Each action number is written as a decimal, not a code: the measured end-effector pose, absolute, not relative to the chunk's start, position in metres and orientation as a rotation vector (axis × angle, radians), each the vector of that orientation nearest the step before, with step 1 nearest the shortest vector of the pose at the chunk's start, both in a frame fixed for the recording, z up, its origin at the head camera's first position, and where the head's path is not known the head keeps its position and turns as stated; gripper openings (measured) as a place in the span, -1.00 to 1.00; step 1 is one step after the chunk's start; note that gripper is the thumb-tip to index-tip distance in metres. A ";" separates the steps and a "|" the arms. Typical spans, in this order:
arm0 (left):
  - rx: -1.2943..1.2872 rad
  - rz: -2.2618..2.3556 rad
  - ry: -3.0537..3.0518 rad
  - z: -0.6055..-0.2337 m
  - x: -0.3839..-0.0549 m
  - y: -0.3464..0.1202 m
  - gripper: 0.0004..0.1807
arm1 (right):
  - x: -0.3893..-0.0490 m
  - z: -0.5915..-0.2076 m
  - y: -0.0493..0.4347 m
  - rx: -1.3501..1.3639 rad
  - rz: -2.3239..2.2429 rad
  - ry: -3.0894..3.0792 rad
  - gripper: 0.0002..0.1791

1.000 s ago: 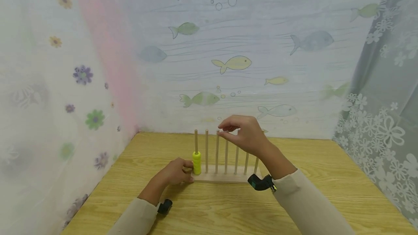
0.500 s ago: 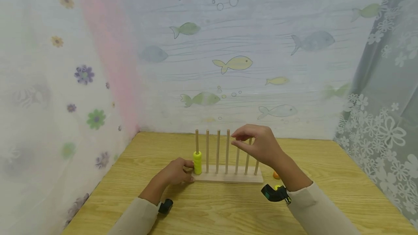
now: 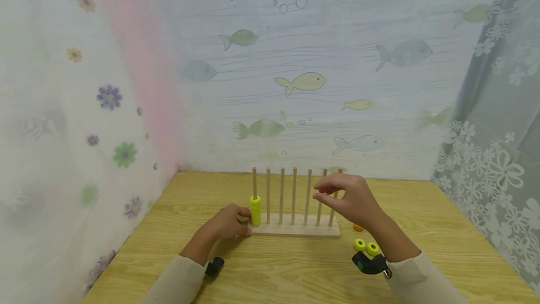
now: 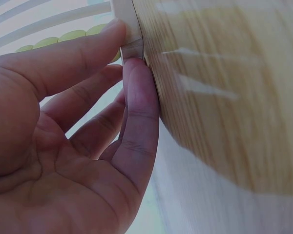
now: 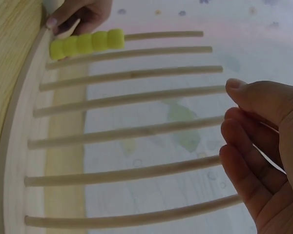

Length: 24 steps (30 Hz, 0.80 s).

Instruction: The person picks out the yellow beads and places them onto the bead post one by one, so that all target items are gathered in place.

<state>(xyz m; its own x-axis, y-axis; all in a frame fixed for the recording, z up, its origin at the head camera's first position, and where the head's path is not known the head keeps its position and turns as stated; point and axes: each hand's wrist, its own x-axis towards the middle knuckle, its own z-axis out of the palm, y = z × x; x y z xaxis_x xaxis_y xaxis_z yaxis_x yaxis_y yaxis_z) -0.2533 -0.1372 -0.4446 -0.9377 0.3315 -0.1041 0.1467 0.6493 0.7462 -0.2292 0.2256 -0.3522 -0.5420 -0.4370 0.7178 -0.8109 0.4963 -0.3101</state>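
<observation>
A wooden peg stand (image 3: pixel 295 231) with a row of several upright rods (image 3: pixel 281 193) stands on the table. Yellow beads (image 3: pixel 255 211) are stacked on its leftmost rod, reaching about halfway up. My left hand (image 3: pixel 228 222) grips the left end of the base; in the left wrist view its thumb and fingers (image 4: pixel 141 107) close on the corner of the board. My right hand (image 3: pixel 352 198) hovers by the rods towards the right end, fingers and thumb loosely curved with a gap between them. Nothing shows between those fingers (image 5: pixel 244 170) in the right wrist view.
Two loose yellow beads (image 3: pixel 372 248) lie right of the stand, below my right forearm. An orange bead (image 3: pixel 357 227) sits just behind them, partly hidden by the forearm. A fish-patterned curtain (image 3: pixel 253 83) hangs behind the wooden table (image 3: pixel 270 271).
My right hand has moved right and down along the rod tops, uncovering the rods, then the orange and yellow loose beads. The left hand has stayed at the base's end.
</observation>
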 end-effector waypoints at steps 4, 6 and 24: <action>0.385 1.171 2.627 -0.444 -0.253 -0.136 -0.44 | -0.228 -0.360 0.239 1.014 0.894 -2.206 -0.80; 0.379 1.175 2.623 -0.444 -0.253 -0.136 -0.43 | -0.228 -0.366 0.246 1.004 0.909 -2.220 -0.81; 0.356 1.163 2.620 -0.445 -0.256 -0.138 -0.43 | -0.231 -0.409 0.309 0.718 0.943 -2.434 -0.83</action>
